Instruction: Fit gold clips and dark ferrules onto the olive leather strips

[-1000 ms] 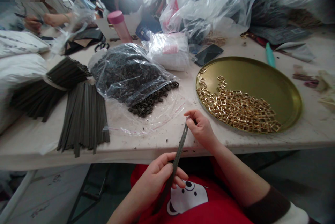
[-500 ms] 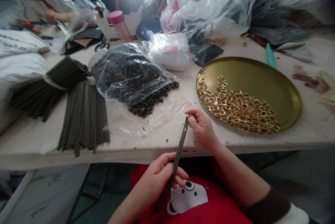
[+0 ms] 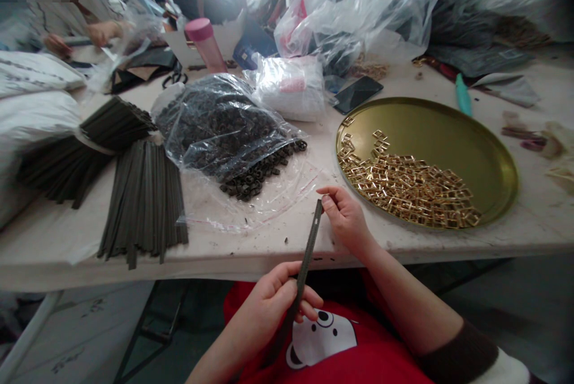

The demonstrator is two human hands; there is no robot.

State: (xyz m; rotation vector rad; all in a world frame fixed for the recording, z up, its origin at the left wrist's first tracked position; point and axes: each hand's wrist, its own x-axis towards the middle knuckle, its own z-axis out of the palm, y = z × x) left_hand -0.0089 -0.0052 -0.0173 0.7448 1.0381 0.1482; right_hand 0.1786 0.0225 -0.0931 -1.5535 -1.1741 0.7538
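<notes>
A narrow dark strap (image 3: 307, 258) with a small slot near its upper end slants between my hands. My left hand (image 3: 275, 300) is closed around its lower part, thumb on top, over my red apron. The upper tip is pinched by the thumb and fingers of my right hand (image 3: 345, 219), at the table's front edge. Right of that hand lies a round gold tray (image 3: 448, 127) with a heap of gold rectangular buckles (image 3: 408, 189). Left of it, small dark loops (image 3: 255, 177) spill from a clear plastic bag (image 3: 215, 115).
Dark straps (image 3: 143, 204) lie loose at the left, beside a tied bundle (image 3: 89, 145). Behind are a pink bottle (image 3: 207, 46), a white wrapped pack (image 3: 291, 88), a phone (image 3: 359, 94) and a teal tool (image 3: 463, 96). A co-worker's hands (image 3: 105, 31) show at the far left.
My hands and the strap stay almost still. At the far left, the co-worker's hands have shifted slightly right.
</notes>
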